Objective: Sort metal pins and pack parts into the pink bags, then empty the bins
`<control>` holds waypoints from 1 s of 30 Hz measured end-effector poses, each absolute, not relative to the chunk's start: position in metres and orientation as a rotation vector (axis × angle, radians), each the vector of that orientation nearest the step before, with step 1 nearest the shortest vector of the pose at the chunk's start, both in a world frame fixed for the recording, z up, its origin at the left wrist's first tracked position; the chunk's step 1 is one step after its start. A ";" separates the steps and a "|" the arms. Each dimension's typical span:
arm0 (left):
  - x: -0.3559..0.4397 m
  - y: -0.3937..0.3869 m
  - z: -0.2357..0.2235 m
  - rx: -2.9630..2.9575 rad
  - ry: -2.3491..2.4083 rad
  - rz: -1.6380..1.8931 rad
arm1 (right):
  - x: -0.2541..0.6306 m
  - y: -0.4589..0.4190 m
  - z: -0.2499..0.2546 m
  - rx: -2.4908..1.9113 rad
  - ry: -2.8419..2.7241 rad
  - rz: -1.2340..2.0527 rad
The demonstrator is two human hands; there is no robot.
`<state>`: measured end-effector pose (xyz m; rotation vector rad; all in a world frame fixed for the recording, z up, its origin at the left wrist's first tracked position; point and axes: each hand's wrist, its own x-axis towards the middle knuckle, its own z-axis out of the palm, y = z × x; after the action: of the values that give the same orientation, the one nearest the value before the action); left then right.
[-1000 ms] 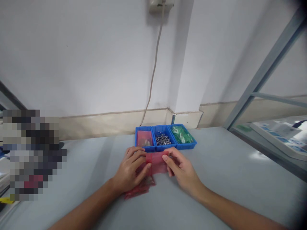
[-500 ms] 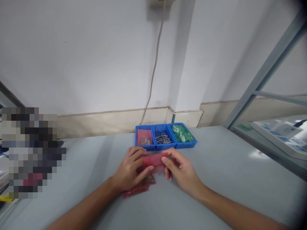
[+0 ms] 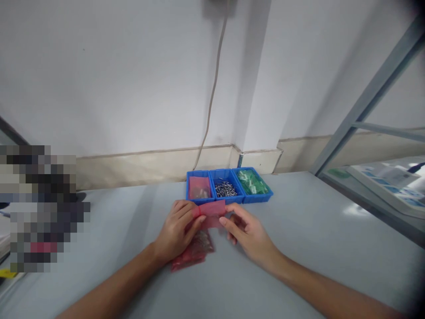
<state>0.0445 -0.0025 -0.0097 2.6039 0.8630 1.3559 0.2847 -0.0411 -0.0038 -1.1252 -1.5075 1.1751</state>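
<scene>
My left hand is closed on the left part of a translucent red plastic bag, thumb in front and fingers over its top. At the bag's right edge is my right hand; its thumb tip lies against the front and the index finger touches the upper corner, the two a little apart. Below the left hand, several filled red bags lie overlapping on the table, with small parts showing dimly inside. The left hand's palm side is hidden.
Behind my hands stand three joined blue bins: the left bin holds red bags, the middle bin metal screws or pins, the right bin green bags with white pieces. A cable hangs down the wall. A metal frame stands right.
The red bag's right part was pinched and folded over, and now it is spread flatter and raised slightly. My right thumb and index finger have moved apart. The view has tilted a little.
</scene>
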 end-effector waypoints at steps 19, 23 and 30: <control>0.047 -0.002 -0.005 2.613 0.855 1.346 | 0.284 -0.041 -0.001 -1.147 -1.614 1.057; 0.047 -0.003 -0.005 2.610 0.851 1.345 | 0.284 -0.041 -0.003 -1.151 -1.605 1.060; 0.047 -0.002 -0.005 2.604 0.868 1.342 | 0.284 -0.041 0.000 -1.159 -1.648 0.990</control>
<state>0.0468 -0.0022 -0.0050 2.6037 0.8683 1.3419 0.2840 -0.0408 0.0003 -1.1594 -1.6480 0.9903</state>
